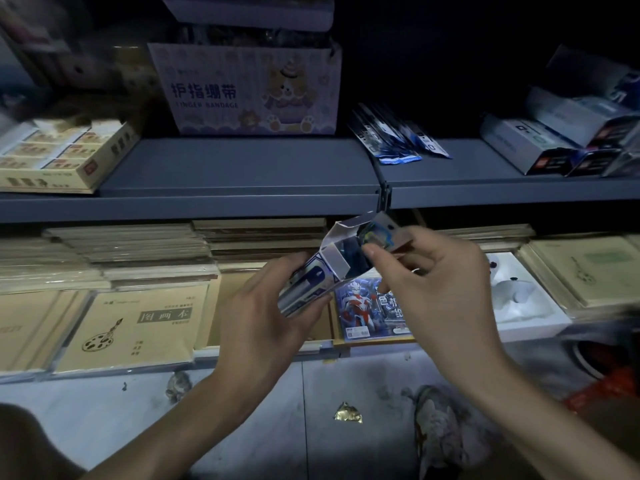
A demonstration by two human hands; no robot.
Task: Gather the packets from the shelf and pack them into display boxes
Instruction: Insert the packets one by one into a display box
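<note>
So, the biggest thing in front of you is the grey shelf point(242, 168), running right across the view. Under it the lower level is packed with stacks of tan drawing books point(138, 327), lying flat and overlapping.

Up on the shelf, near the middle, you've got a pale carton point(249, 88) printed "FINGER BANDAGE" with a cartoon bear on it. At the far left is a yellow tray box point(59, 157), and at the far right a pile of blue-and-white boxes point(554, 140), stacked at angles.

Your left hand point(263, 327) is wrapped round the lower end of the display box point(332, 268), which you're holding tilted in front of the lower level. Its top flaps are open. Your right hand point(433, 271) pinches that open end, thumb on the dark contents in the mouth and fingers curled behind the upper flap. Can't tell how many packets are in there, it's too dim.

A bunch of loose packets point(398, 136) leans in a fanned row on the shelf, between the carton and the pile of boxes. Just below the display box lies a hero-print pack point(363, 306). Down on the grubby floor point(242, 410) between your forearms sits a crumpled gold wrapper point(348, 414).
</note>
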